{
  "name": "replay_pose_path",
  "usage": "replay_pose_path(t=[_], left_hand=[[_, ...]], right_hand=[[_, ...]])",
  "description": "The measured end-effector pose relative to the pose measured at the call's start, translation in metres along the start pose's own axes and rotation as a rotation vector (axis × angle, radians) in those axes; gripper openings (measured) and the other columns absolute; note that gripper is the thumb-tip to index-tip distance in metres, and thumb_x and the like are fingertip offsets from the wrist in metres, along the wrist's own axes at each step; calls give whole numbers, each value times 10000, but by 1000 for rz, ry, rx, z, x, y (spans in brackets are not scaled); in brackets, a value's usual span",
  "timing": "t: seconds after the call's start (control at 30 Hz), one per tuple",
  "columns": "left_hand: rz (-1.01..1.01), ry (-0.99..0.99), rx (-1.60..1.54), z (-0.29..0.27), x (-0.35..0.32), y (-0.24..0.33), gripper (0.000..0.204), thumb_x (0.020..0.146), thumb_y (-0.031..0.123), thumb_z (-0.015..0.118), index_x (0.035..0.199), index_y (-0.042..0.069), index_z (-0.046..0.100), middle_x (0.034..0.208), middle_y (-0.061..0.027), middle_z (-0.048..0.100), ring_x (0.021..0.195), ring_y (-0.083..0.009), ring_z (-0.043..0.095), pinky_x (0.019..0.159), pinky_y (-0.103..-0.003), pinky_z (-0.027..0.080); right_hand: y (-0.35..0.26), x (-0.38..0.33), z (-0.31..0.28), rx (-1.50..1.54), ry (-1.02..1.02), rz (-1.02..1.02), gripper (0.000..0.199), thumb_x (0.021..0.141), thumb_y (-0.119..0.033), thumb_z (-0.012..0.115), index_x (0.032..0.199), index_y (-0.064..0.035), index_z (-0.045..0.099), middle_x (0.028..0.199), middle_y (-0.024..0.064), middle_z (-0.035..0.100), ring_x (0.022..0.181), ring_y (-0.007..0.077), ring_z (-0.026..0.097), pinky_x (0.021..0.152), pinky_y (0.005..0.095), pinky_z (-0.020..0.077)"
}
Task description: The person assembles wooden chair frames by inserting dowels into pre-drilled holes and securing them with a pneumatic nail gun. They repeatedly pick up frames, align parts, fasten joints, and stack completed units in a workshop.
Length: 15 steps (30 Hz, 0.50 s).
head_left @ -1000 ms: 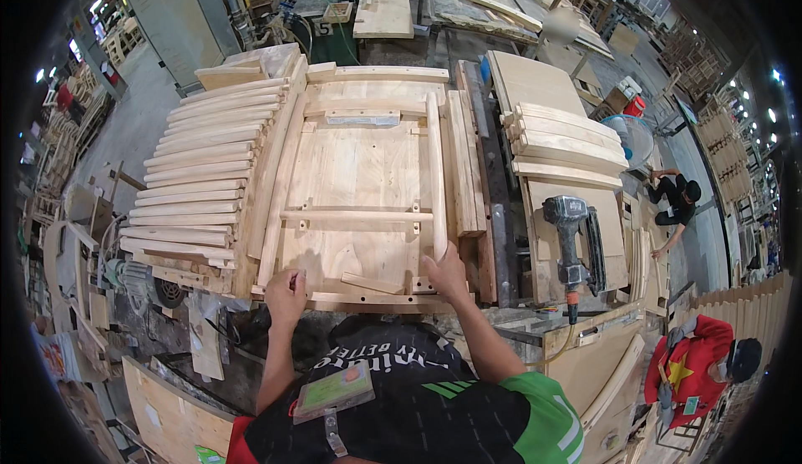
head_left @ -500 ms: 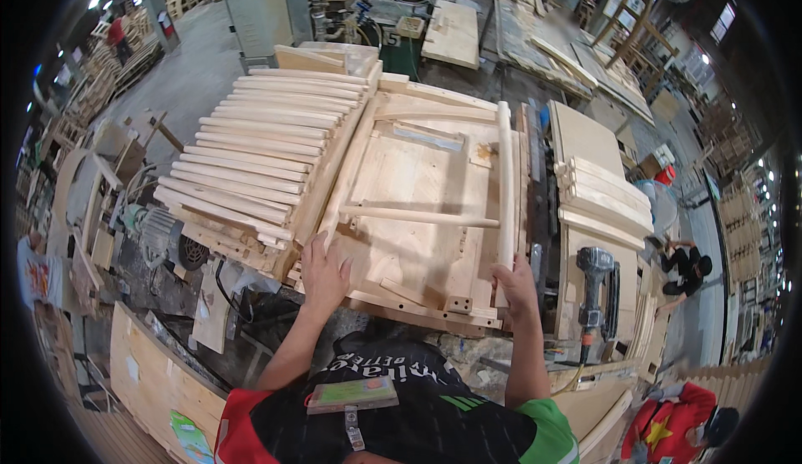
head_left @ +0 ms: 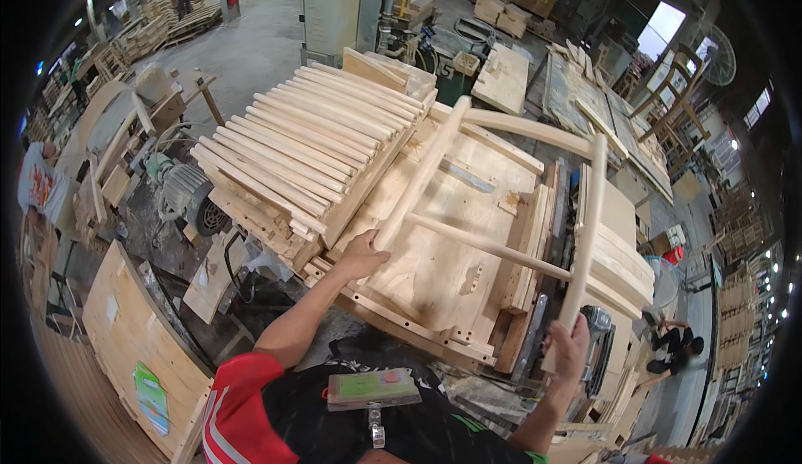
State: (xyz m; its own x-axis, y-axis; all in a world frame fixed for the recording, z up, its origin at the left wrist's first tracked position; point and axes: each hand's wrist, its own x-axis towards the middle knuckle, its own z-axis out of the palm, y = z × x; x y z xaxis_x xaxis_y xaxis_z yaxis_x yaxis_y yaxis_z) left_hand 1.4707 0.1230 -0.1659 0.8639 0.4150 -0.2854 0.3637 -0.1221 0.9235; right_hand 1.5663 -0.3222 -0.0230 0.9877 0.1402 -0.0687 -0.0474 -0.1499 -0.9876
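A pale wooden chair frame is raised at a tilt above the wooden jig. It has two long legs, a curved rail across the far end and a thin round stretcher between them. My left hand is closed around the near end of the left leg. At the near end of the right leg, my right hand is closed on the wood. The right leg stands clear of the jig's right side, over the neighbouring boards.
Many turned wooden rods lie side by side left of the jig. A nail gun rests on the right, partly behind the frame. Stacked wooden slats lie beyond it. A motor sits at left; people work farther off.
Both hands have lifted the chair frame out of the jig and shifted it right, the right side swinging farthest. My view has turned slightly left.
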Motion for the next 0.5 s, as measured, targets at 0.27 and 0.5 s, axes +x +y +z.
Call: replay_pose_path(t=[0.27, 0.5], left_hand=[[98, -416, -934, -26, -35, 92, 343, 967, 105, 718, 1265, 1, 583, 703, -8, 550, 507, -118, 554, 440, -276, 446], [607, -176, -886, -61, -128, 159, 368, 970, 108, 737, 1276, -2, 565, 749, -6, 559, 551, -86, 550, 452, -251, 422]], right_hand=[[-41, 16, -42, 59, -5, -314, 413, 931, -114, 710, 1289, -11, 530, 803, 24, 598, 548, 92, 553, 473, 247, 458], [-90, 110, -45, -546, 80, -809, 606, 1006, -296, 714, 1474, 56, 557, 1218, 257, 697, 1057, 340, 686, 897, 442, 551]])
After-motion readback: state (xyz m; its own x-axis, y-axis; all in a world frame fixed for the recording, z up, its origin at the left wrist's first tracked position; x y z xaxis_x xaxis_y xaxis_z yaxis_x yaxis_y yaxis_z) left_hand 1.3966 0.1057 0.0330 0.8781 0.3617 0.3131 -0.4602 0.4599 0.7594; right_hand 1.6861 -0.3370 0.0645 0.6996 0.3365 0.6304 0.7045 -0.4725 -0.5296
